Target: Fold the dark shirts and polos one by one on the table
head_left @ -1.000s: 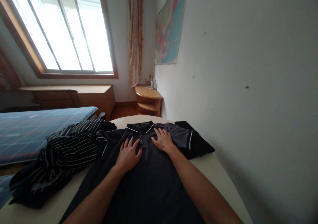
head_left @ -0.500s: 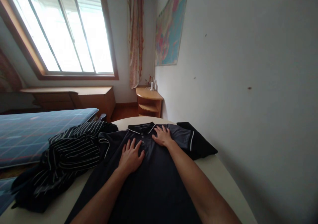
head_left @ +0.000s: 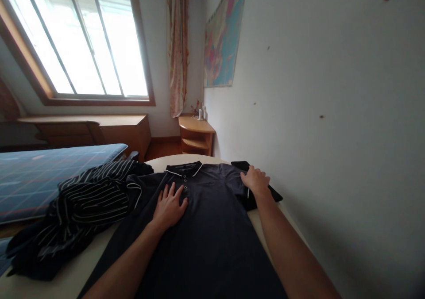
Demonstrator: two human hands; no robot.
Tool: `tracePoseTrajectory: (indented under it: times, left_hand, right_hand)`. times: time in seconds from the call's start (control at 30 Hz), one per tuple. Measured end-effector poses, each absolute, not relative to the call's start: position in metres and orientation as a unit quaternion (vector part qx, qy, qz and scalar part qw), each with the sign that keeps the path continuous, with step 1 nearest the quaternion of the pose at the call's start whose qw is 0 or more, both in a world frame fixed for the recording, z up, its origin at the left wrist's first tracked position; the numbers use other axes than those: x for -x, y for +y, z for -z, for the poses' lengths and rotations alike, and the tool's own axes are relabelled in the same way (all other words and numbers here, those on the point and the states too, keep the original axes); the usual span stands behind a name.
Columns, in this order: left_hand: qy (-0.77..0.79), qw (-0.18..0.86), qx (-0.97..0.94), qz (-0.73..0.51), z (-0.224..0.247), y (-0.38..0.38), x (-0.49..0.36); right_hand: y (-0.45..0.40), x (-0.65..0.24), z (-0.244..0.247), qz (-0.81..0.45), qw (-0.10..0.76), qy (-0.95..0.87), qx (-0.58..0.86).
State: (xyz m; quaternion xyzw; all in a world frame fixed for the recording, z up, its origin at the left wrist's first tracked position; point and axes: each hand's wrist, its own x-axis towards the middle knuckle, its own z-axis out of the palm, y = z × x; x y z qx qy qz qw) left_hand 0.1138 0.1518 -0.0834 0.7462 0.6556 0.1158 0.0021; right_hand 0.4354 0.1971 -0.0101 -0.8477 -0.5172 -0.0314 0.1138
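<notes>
A dark polo shirt (head_left: 206,228) with a black, white-edged collar lies face up, collar away from me. My left hand (head_left: 168,207) rests flat on its chest, fingers spread, just left of the button placket. At the shirt's right sleeve is my right hand (head_left: 256,179), its fingers curled over the white-trimmed cuff and closed on the fabric. Small creases run from the shoulder toward that hand. Partly under this sleeve lies a folded black cloth (head_left: 275,193). The left sleeve touches a heap of black clothing with white stripes (head_left: 99,201).
The shirt lies on a pale, round-edged table (head_left: 159,162). A blue plaid mattress (head_left: 49,166) is to the left. A plain wall (head_left: 315,157) rises close on the right. Beyond stand a wooden desk (head_left: 126,121) and a corner shelf (head_left: 195,124) with small items.
My right hand has moved right from beside the collar to the sleeve, and its fingers have curled over the cuff. My left hand stays on the chest. The view has shifted slightly.
</notes>
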Motion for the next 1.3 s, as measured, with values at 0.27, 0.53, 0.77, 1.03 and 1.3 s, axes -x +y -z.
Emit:
tracePoseTrajectory:
  times: [0.27, 0.53, 0.77, 1.03, 1.3]
  left_hand:
    - [0.659, 0.002, -0.745, -0.104, 0.085, 0.153, -0.113]
    - [0.662, 0.01, -0.743, -0.098, 0.083, 0.152, -0.114]
    - [0.657, 0.011, -0.746, -0.108, 0.085, 0.152, -0.112]
    - [0.656, 0.019, -0.745, -0.117, 0.082, 0.151, -0.113]
    - [0.653, 0.008, -0.749, -0.115, 0.086, 0.153, -0.112]
  right_hand:
    - [0.208, -0.454, 0.01, -0.016, 0.23, -0.56, 0.796]
    - [0.214, -0.428, -0.005, -0.011, 0.411, -0.65, 0.639]
    - [0.191, -0.381, -0.032, -0.186, 0.366, -0.762, 0.501]
    - [0.197, -0.368, 0.004, -0.136, 0.219, -0.81, 0.527]
    - [0.187, -0.338, 0.047, -0.106, 0.104, -0.819, 0.555]
